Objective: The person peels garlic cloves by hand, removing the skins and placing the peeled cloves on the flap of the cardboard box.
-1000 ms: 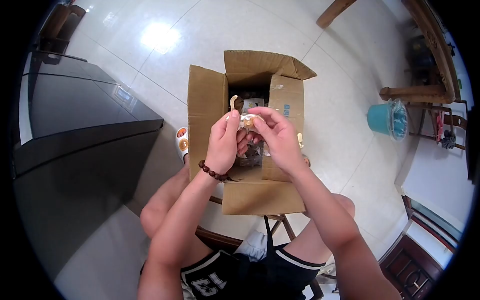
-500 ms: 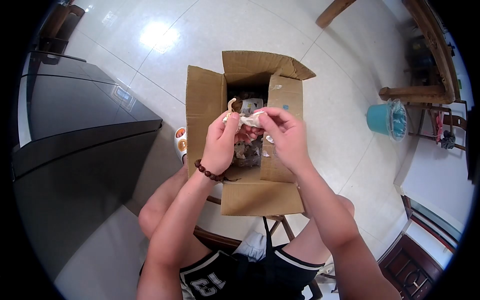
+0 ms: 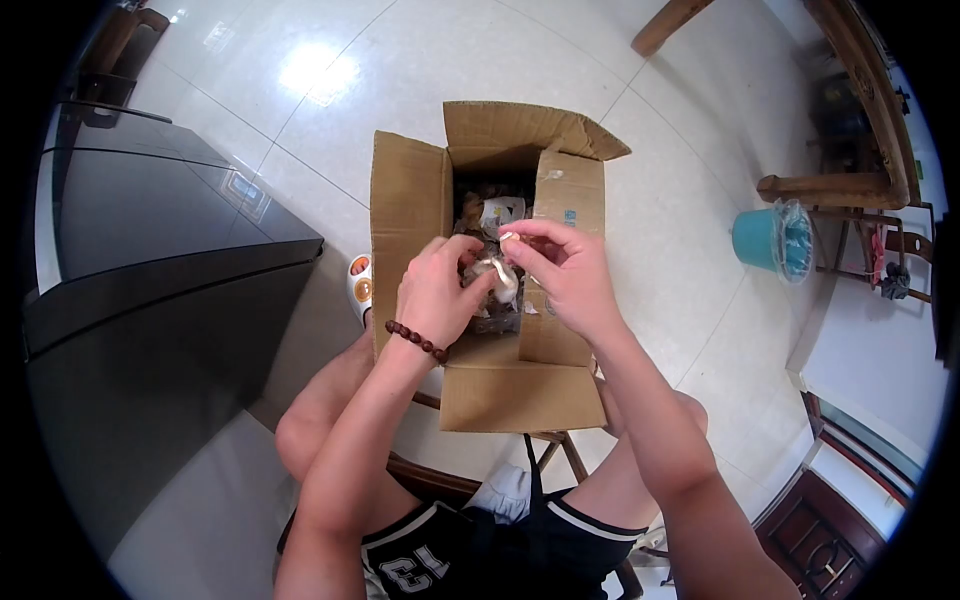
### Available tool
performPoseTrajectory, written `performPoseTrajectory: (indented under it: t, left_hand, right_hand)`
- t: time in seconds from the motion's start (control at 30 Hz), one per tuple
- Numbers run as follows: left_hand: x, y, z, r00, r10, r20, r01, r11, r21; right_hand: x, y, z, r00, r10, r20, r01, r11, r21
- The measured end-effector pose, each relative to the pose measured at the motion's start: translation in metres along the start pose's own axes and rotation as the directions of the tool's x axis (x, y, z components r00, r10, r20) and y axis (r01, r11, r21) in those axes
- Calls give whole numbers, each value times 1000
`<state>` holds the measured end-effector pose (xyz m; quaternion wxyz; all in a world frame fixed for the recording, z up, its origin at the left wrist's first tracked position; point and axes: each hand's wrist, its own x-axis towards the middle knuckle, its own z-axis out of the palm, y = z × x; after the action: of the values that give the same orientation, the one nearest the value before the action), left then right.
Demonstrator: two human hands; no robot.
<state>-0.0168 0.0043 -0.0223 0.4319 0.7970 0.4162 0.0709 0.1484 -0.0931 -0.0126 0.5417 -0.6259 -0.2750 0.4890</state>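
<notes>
Above an open cardboard box (image 3: 522,398), my right hand (image 3: 562,262) pinches a small pale piece (image 3: 509,240) between thumb and fingers. My left hand (image 3: 437,287), with a brown bead bracelet (image 3: 417,341) at the wrist, has its thumb and fingers apart and appears to hold nothing. A whitish crumpled thing (image 3: 503,284) shows between the hands over the box; whether it is falling or lying on the contents is unclear. Inside the box are brown scraps and a white printed wrapper (image 3: 502,212).
A dark grey cabinet-like block (image 3: 170,240) stands at the left. To the right are a teal bin (image 3: 759,239) with a clear liner and wooden furniture (image 3: 835,189). A white slipper (image 3: 360,289) is on the tiled floor left of the box.
My left hand has opened and let go of the pale, crumpled material that both hands held. The whitish thing now shows lower, between them. My right hand keeps a small piece.
</notes>
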Motion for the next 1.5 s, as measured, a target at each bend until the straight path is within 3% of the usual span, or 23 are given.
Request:
performPoseTrajectory:
  t: [0.1,0.17,0.2,0.27,0.4,0.57,0.67,0.73,0.8,0.9,1.07,1.23,1.3,1.37,1.4,1.43,1.47,1.5]
  left_hand:
    - [3,9,-9,998,56,-13,-55,997,47]
    - [5,12,-10,999,46,0,-45,971,-235]
    - [5,15,-8,999,46,-2,-45,971,-235]
    - [4,24,-2,987,130,-99,-163,812,-560]
    - [4,23,-4,976,177,-127,-218,816,-535]
    - [4,25,-7,906,325,-271,-387,895,-221]
    - [0,30,-10,917,318,-241,-359,922,-146]
    - [1,26,-6,901,349,-259,-390,912,-128]
    - [1,24,-3,884,379,-274,-420,901,-111]
    - [2,23,-4,883,376,-281,-420,901,-114]
    - [4,22,-4,860,424,-284,-466,879,-98]
    - [2,26,-8,923,317,-217,-369,889,-270]
    - [2,27,-7,940,281,-195,-332,884,-329]
    - [1,26,-4,976,168,-138,-217,802,-557]
    - [1,24,-3,976,167,-137,-215,802,-557]
    - [2,22,-2,987,133,-90,-158,721,-674]
    - [3,21,-2,994,105,-38,-96,625,-775]
    - [3,22,-3,994,105,-38,-96,625,-775]
  right_hand:
    - [0,-4,5,992,-119,-40,117,993,-32]
    - [-3,-12,9,997,-55,-57,59,996,65]
    - [-3,-14,10,998,11,-69,1,986,164]
    - [-3,-11,9,998,8,-68,4,984,180]
    - [-4,-11,12,993,-70,-99,85,986,146]
    - [-2,-17,1,985,-121,-122,123,992,11]
    - [-3,-15,-1,984,-146,-98,145,989,-25]
    - [-4,-14,0,981,-177,-83,174,984,-44]
    - [-7,-17,1,992,-53,-110,56,998,26]
    - [-6,-18,1,993,-27,-113,37,996,85]
    - [-5,-11,0,993,-49,-110,56,996,67]
    - [-3,-7,0,993,-29,-111,41,994,100]
    - [-4,-12,-1,986,-127,-106,134,989,64]
    - [-3,-17,-1,988,-105,-110,111,993,50]
    - [-3,-18,-1,990,-83,-116,88,995,38]
    - [-2,-17,-1,990,-83,-116,88,995,38]
    - [-1,-16,0,985,-127,-115,132,991,32]
    - [-1,-16,1,979,-171,-114,175,984,25]
